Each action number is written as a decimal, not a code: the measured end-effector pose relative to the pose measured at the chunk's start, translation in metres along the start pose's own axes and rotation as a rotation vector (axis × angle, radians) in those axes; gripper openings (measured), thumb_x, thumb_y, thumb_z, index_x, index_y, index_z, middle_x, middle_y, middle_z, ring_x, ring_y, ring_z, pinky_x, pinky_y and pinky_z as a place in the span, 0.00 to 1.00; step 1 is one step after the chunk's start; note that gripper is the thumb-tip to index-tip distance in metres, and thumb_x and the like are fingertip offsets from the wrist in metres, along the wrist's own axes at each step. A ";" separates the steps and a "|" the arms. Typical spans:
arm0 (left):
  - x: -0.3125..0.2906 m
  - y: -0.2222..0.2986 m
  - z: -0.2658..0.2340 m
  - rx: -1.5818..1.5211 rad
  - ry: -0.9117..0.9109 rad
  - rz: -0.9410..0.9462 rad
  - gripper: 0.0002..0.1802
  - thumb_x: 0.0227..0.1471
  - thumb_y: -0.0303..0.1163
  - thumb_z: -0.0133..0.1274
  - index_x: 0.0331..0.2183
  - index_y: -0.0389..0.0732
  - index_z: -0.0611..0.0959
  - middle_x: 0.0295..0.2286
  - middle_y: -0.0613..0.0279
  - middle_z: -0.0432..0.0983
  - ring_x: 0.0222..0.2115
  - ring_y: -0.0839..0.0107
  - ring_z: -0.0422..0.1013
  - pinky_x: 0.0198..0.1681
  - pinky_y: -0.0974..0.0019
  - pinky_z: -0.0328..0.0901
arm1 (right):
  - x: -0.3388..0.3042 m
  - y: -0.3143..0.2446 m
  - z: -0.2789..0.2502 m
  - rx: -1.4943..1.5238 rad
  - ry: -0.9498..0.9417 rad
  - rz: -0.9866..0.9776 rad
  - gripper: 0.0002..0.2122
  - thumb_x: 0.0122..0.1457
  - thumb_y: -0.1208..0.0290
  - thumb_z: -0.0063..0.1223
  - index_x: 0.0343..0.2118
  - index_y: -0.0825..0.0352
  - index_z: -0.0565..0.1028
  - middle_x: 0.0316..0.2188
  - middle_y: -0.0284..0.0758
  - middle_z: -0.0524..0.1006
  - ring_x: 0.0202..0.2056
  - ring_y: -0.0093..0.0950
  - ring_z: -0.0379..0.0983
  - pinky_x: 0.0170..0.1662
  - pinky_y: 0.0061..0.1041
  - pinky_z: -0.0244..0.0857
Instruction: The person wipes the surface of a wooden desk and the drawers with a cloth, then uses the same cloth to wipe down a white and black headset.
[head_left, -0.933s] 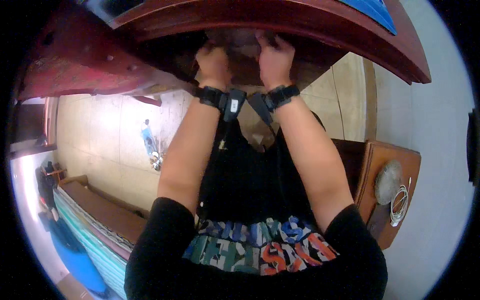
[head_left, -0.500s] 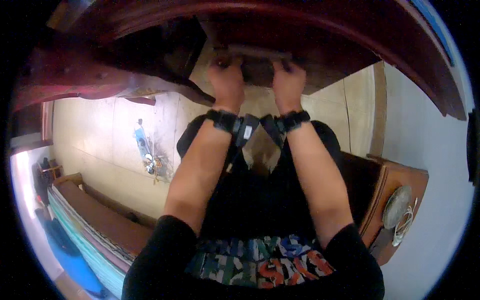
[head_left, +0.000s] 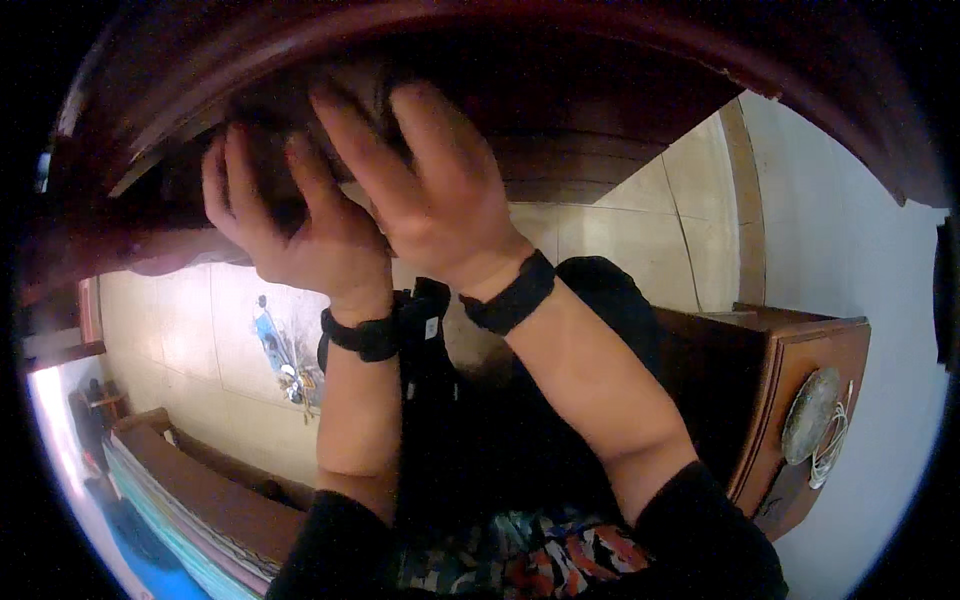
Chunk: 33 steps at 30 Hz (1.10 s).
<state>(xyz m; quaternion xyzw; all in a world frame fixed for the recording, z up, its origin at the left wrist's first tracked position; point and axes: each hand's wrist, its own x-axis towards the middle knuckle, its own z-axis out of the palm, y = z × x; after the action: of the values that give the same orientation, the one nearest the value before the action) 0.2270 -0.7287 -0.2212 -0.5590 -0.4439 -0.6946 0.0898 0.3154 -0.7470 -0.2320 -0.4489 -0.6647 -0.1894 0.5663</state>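
Note:
A dark reddish-brown piece of wooden furniture (head_left: 600,105) fills the top of the view, with a curved rim and a boxy lower part. My left hand (head_left: 295,225) reaches up to its shadowed underside at the left, fingers spread. Beside it, partly overlapping, my right hand (head_left: 435,195) has its fingers stretched apart against the same dark area. Shadow hides what the fingertips touch, and a dim, dark shape there is too blurred to name. Each wrist wears a black strap.
On the tiled floor at left lie several small tools (head_left: 280,350). A brown wooden cabinet (head_left: 815,340) at right bears a round, patterned dish (head_left: 810,415) and a coiled white cable (head_left: 832,450). A pale wall (head_left: 830,220) rises beyond. Brown bed-like furniture (head_left: 215,500) stands lower left.
Both hands have moved left and come closer together, from separate grips under the furniture's edge to spread fingers. My view has shifted slightly.

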 end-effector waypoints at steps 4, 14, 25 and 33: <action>-0.001 -0.010 0.025 0.068 -0.196 0.224 0.21 0.51 0.30 0.57 0.49 0.37 0.80 0.51 0.46 0.69 0.50 0.50 0.68 0.55 0.57 0.63 | 0.018 0.022 -0.012 -0.042 -0.108 0.227 0.21 0.49 0.71 0.54 0.50 0.58 0.76 0.37 0.41 0.69 0.36 0.39 0.70 0.37 0.33 0.69; -0.060 0.048 0.058 -0.032 -0.528 0.352 0.27 0.53 0.33 0.55 0.56 0.45 0.75 0.58 0.47 0.62 0.59 0.45 0.58 0.60 0.52 0.55 | -0.020 0.077 -0.080 -0.404 0.022 0.221 0.22 0.49 0.72 0.54 0.51 0.54 0.77 0.40 0.42 0.70 0.39 0.42 0.70 0.41 0.36 0.68; -0.105 0.089 0.080 -0.148 -0.804 0.483 0.32 0.43 0.20 0.52 0.54 0.42 0.75 0.61 0.58 0.60 0.54 0.52 0.62 0.52 0.57 0.60 | -0.067 0.112 -0.120 -0.427 0.189 0.377 0.25 0.51 0.80 0.49 0.54 0.57 0.75 0.41 0.45 0.70 0.43 0.46 0.70 0.46 0.36 0.68; -0.093 0.035 0.055 0.027 -0.804 0.464 0.32 0.47 0.26 0.55 0.57 0.46 0.73 0.61 0.58 0.61 0.55 0.62 0.64 0.54 0.54 0.59 | -0.083 0.098 -0.074 -0.394 0.026 0.366 0.25 0.52 0.76 0.50 0.56 0.57 0.72 0.43 0.49 0.70 0.43 0.48 0.69 0.43 0.39 0.68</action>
<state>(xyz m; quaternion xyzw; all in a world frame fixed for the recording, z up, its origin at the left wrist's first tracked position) 0.3208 -0.7442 -0.2835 -0.8672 -0.3158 -0.3783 0.0709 0.4344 -0.7837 -0.3130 -0.6607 -0.5155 -0.2154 0.5014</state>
